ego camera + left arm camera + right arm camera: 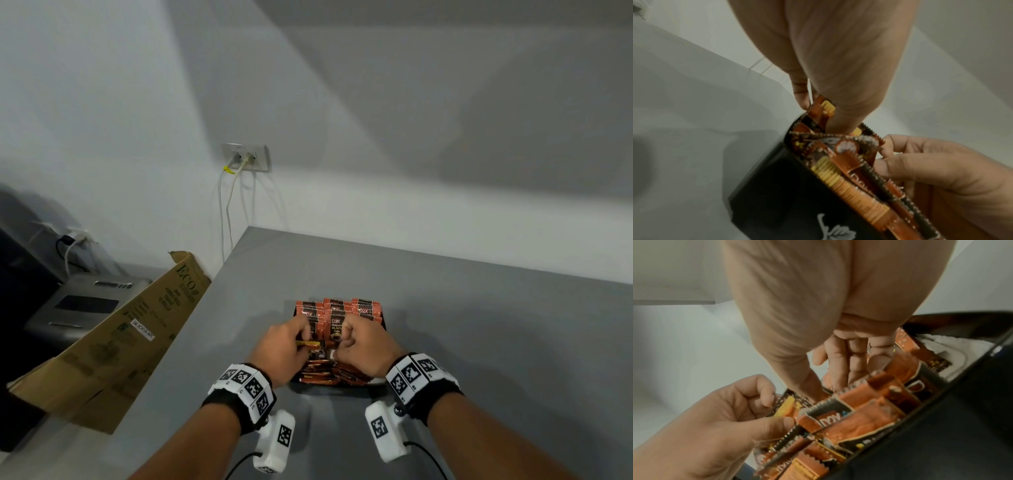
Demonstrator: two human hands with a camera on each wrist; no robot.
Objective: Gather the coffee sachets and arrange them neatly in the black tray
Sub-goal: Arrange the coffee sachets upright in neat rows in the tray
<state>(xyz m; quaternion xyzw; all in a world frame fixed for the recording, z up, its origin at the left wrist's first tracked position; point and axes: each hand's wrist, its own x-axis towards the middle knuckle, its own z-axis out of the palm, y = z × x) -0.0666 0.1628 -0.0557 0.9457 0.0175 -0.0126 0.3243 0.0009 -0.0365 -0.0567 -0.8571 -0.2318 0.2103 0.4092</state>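
Note:
A black tray [384, 322] sits on the grey counter, filled with orange-and-black coffee sachets [337, 308]; those at the back stand in rows, those at the front lie jumbled. My left hand [305, 337] is over the tray's left side and pinches a sachet with a yellow edge [822, 107] between thumb and fingers. My right hand [342, 337] is curled over the middle of the tray. In the right wrist view its thumb and fingers [838, 366] dip among the sachets [859, 402] and appear to pinch one. The hands hide the tray's middle.
A flattened cardboard box [113, 342] leans at the counter's left edge, with a grey appliance [78, 305] behind it. A wall socket [245, 157] with hanging cables is above the counter's back corner. Bare counter [496, 342] lies right of the tray. White paper [941, 344] lines the tray.

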